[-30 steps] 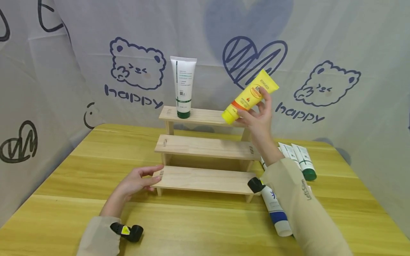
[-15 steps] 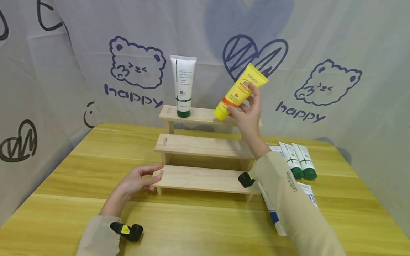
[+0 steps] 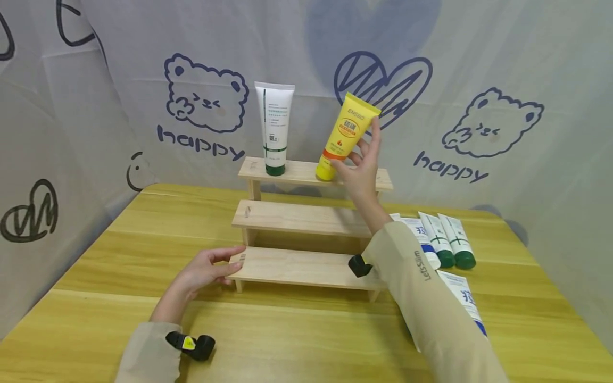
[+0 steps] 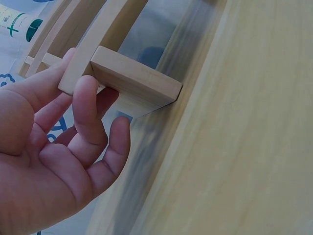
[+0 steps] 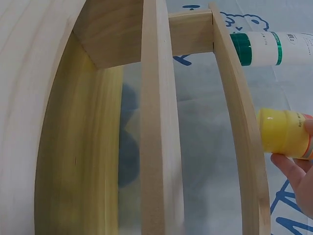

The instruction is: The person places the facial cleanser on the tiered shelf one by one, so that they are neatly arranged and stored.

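A yellow squeeze tube (image 3: 346, 133) leans to the right over the top step of a three-step wooden display stand (image 3: 306, 217), cap down, its cap right at the board. My right hand (image 3: 362, 165) grips the tube from its right side, thumb low near the cap and a finger up along the edge. In the right wrist view the yellow cap (image 5: 274, 129) meets the top board's edge. On the same step, further left, a white tube with a green cap (image 3: 275, 130) stands upright. My left hand (image 3: 206, 270) pinches the left end of the lowest step; the left wrist view shows thumb and fingers around that board's corner (image 4: 80, 68).
Right of the stand, white tubes with green caps (image 3: 457, 242) lie on the wooden table (image 3: 287, 340). White-and-blue tubes (image 3: 462, 298) lie there too, partly behind the right sleeve (image 3: 426, 287). A printed cloth (image 3: 297, 42) hangs behind the stand.
My right hand has carried the yellow tube left and slightly down onto the top step, turning it more upright. The left hand keeps its hold on the lowest step.
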`<state>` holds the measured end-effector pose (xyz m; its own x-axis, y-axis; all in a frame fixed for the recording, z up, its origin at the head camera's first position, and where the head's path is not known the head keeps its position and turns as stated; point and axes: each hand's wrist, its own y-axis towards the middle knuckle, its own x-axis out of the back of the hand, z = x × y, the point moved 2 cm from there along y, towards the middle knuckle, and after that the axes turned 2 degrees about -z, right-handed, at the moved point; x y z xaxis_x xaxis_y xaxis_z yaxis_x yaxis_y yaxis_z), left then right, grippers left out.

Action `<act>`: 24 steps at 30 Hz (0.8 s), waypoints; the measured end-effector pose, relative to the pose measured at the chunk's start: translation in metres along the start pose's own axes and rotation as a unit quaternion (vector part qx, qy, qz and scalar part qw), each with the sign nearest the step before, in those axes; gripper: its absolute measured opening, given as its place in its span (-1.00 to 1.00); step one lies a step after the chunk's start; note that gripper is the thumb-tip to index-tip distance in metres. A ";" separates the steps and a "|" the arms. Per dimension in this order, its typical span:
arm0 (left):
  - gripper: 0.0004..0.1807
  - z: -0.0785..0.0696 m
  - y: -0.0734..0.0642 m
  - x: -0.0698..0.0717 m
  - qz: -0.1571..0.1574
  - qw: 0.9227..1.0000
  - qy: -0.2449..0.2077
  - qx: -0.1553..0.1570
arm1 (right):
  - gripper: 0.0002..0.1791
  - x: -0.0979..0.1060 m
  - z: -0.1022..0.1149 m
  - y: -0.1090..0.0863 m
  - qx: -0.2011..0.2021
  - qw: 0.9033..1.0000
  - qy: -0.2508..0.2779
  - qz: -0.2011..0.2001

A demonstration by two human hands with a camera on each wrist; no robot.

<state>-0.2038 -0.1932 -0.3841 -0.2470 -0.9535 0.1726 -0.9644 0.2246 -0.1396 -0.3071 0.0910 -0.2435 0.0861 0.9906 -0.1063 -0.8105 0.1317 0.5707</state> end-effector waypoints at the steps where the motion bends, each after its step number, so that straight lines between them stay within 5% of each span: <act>1: -0.41 0.000 0.000 0.000 0.000 1.000 0.000 0.000 | 0.13 -0.001 0.000 0.000 -0.002 1.000 -0.004 0.002; 19: -0.42 0.000 0.000 0.001 0.008 1.000 0.004 -0.008 | -0.35 -0.010 -0.007 0.002 -0.001 0.996 -0.075 0.043; 24: -0.43 -0.001 -0.001 0.001 0.006 1.000 0.007 -0.009 | -0.45 -0.009 -0.008 -0.001 -0.045 0.991 -0.123 0.028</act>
<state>-0.2036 -0.1939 -0.3831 -0.2592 -0.9480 0.1846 -0.9630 0.2389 -0.1250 -0.3119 0.0819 -0.2498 0.1690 0.9767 0.1323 -0.8658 0.0830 0.4934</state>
